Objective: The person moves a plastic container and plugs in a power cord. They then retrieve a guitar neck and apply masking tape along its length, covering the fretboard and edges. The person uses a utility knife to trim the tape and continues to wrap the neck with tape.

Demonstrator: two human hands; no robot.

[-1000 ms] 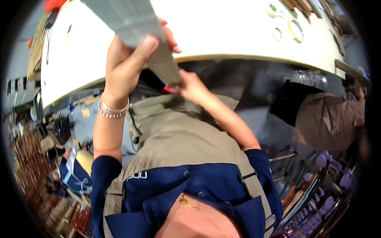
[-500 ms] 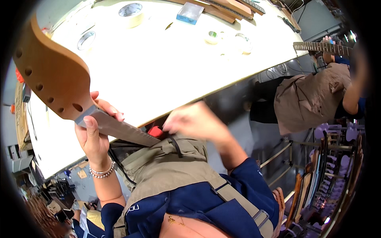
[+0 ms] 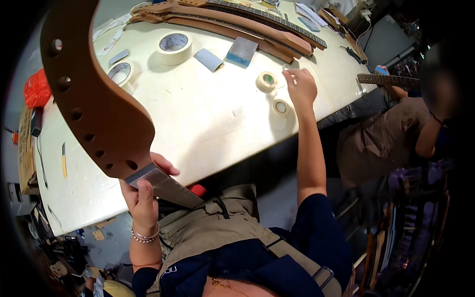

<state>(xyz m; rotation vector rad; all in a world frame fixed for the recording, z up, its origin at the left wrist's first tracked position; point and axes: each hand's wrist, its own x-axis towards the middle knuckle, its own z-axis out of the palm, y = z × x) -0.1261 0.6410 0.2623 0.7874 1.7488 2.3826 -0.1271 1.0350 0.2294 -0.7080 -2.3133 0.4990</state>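
Observation:
My left hand (image 3: 146, 195) is closed around a guitar neck (image 3: 106, 109), just below its headstock. The brown headstock has a row of tuner holes and rises toward the upper left. Grey-looking tape or covering (image 3: 170, 185) lies over the fretboard side, and the neck's lower end meets my apron (image 3: 213, 218). Out over the table, my right hand (image 3: 301, 89) has its fingertips pinched together at a thin pale edge; what they hold is too small to tell. Beside it are a green-cored tape roll (image 3: 266, 82) and a small cream tape roll (image 3: 280, 108).
Several guitar necks (image 3: 237, 24) lie along the table's far side. Nearer are a sanding block (image 3: 242, 51), folded sandpaper (image 3: 209, 60), a wide tape roll (image 3: 174, 49) and a yellow knife (image 3: 64, 159). At right, a co-worker (image 3: 386, 128) stands by another neck (image 3: 386, 79).
My right hand has gone from near my waist out over the table to the small tape rolls. The guitar neck in my left hand appears shifted right, and more of the table's far side shows.

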